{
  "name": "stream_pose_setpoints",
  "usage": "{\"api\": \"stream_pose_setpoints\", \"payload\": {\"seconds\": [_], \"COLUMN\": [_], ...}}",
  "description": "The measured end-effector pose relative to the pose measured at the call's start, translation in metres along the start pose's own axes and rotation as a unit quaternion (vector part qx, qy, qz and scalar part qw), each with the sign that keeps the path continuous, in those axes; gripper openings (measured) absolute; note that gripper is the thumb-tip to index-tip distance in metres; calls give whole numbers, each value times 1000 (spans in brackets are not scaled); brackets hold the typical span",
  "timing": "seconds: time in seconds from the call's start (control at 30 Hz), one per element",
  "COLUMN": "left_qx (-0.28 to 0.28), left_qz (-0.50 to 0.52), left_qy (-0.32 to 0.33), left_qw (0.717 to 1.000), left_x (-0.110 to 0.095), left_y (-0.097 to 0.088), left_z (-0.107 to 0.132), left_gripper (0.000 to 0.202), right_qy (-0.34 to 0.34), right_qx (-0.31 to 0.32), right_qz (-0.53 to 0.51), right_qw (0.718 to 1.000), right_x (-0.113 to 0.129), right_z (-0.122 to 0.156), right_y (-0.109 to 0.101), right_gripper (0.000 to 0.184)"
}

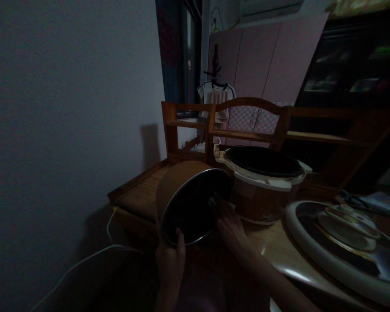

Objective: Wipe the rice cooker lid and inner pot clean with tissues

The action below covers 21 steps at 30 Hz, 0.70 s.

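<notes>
A round cooker inner pot (173, 186) with a brown outside and a dark inside is tilted, its mouth facing me and to the right. My left hand (170, 255) grips its lower rim, thumb over the edge on the inside. Reaching into the mouth at the right is my right hand (229, 223), its fingers bent near the inner wall. Something small and pale shows at its fingertips, too dark to name. Just behind stands the cooker body (256, 199), open at the top with a dark interior and a pale rim.
The large round cooker lid (300, 242) lies on the wooden table (263, 242) at right. Behind the cooker rises a wooden shelf frame (250, 104). A white cable (94, 251) runs along the left. The white wall (84, 108) borders the left side.
</notes>
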<state>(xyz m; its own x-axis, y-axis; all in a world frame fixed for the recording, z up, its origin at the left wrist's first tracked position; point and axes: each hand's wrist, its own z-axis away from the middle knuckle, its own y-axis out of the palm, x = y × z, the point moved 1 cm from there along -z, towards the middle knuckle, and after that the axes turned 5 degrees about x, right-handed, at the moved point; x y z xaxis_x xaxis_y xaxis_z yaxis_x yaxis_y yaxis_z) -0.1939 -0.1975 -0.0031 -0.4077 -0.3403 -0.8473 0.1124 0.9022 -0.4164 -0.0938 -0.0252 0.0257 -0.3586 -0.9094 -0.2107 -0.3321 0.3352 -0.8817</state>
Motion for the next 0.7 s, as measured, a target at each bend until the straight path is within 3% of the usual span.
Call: {"api": "stream_pose_setpoints", "payload": {"seconds": [0.1,0.3,0.6,0.7], "left_qx": [1,8,0,-8], "left_qz": [-4,-5,-3,-11], "left_qy": [0,-11,-6,-5], "left_qw": [1000,1000,1000,1000], "left_x": [2,3,2,-2], "left_y": [1,1,2,1], "left_z": [0,0,0,0], "left_gripper": [40,42,45,47], "right_qy": [-4,-4,-1,-6], "right_qx": [-28,5,175,199], "right_qz": [7,-20,-84,-100], "right_qw": [1000,1000,981,975], "right_x": [-3,0,23,26], "right_z": [-5,-6,7,6], "right_y": [4,-3,-12,-15], "right_gripper": [66,60,44,37]}}
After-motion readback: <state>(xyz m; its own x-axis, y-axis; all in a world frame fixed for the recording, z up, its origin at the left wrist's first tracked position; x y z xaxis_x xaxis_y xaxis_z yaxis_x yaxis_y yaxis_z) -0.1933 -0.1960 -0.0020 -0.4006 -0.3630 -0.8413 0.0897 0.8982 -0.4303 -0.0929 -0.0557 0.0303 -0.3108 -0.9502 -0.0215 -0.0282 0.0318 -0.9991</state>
